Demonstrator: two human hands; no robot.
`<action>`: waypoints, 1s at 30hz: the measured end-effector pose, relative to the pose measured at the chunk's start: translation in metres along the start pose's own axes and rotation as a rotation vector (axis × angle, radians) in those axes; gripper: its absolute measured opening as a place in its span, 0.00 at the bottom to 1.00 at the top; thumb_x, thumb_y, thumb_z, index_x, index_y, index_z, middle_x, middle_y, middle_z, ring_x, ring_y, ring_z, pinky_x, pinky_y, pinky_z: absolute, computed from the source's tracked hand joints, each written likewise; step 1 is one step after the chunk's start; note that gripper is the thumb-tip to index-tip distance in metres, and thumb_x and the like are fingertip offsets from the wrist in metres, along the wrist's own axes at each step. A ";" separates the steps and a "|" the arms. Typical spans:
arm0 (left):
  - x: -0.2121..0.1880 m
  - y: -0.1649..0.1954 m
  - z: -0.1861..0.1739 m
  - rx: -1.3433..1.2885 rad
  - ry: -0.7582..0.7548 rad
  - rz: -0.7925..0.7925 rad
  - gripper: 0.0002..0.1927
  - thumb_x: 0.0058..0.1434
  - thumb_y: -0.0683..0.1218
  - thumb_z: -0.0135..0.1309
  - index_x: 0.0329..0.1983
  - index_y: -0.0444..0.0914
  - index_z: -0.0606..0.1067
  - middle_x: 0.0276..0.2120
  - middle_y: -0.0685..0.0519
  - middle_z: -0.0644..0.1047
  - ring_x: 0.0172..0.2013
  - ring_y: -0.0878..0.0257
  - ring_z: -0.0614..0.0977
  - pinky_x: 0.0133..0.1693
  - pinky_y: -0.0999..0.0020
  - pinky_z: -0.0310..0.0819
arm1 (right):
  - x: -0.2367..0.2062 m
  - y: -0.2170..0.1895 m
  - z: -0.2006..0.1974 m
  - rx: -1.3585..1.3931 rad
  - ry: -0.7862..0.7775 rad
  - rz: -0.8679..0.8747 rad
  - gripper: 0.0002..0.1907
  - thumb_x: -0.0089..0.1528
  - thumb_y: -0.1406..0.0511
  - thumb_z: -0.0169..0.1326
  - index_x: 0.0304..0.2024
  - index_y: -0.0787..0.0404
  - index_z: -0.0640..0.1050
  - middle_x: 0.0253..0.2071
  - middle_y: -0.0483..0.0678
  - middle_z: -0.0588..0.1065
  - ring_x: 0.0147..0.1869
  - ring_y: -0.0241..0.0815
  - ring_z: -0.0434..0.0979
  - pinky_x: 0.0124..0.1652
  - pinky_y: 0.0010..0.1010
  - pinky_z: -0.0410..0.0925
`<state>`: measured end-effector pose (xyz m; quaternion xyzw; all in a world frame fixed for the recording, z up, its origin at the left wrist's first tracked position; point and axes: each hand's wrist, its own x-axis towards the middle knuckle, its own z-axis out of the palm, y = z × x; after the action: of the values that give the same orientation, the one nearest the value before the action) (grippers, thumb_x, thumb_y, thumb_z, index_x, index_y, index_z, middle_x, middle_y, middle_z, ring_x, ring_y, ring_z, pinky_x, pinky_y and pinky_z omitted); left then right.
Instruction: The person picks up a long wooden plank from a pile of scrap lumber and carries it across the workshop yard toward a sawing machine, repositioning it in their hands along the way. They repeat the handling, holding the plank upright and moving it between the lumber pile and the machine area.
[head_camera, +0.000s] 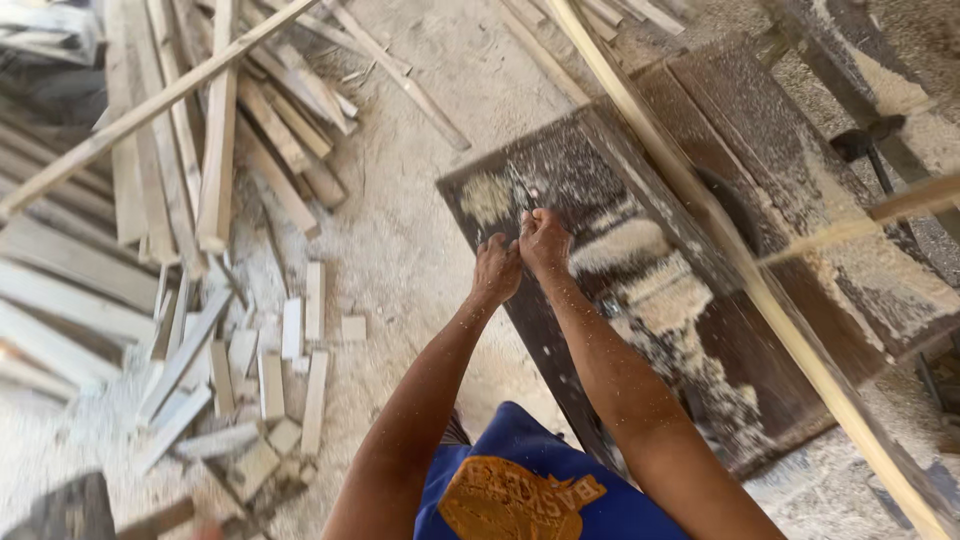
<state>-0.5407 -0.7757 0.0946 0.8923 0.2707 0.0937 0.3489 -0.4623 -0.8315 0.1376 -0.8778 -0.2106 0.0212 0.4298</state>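
Thin dark strip (521, 196) pinched by both hands.
Left hand (496, 270) and right hand (545, 243) close around it over the sawdust-covered table (640, 200).

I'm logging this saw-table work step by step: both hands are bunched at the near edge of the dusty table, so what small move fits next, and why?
Probably draw the left hand and right hand back toward the body. They are pressed together on something thin, too small to identify, over the dark table, amid sawdust and close to the long pale strip.
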 end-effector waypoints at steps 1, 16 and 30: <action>0.033 -0.010 -0.010 0.080 -0.035 0.114 0.16 0.69 0.49 0.45 0.51 0.33 0.75 0.60 0.37 0.71 0.56 0.40 0.73 0.58 0.49 0.68 | 0.025 -0.009 0.016 0.012 -0.006 0.048 0.17 0.68 0.55 0.53 0.44 0.63 0.78 0.38 0.54 0.81 0.41 0.52 0.83 0.41 0.45 0.75; 0.449 -0.105 -0.103 -0.101 -0.571 0.154 0.18 0.73 0.53 0.46 0.56 0.38 0.76 0.47 0.39 0.78 0.49 0.45 0.80 0.52 0.51 0.74 | 0.346 -0.047 0.211 -0.114 0.311 0.392 0.18 0.68 0.53 0.53 0.41 0.60 0.80 0.36 0.54 0.81 0.38 0.48 0.81 0.37 0.40 0.73; 0.817 -0.062 -0.024 -0.004 -0.618 0.841 0.19 0.75 0.53 0.49 0.53 0.32 0.75 0.49 0.37 0.79 0.50 0.43 0.78 0.55 0.50 0.73 | 0.628 0.019 0.264 1.183 0.792 1.136 0.39 0.67 0.41 0.46 0.48 0.76 0.75 0.31 0.58 0.76 0.27 0.48 0.79 0.28 0.41 0.79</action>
<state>0.1078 -0.2768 0.0528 0.9093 -0.2270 -0.0416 0.3463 0.0589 -0.4013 0.0473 -0.4288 0.4620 0.0311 0.7757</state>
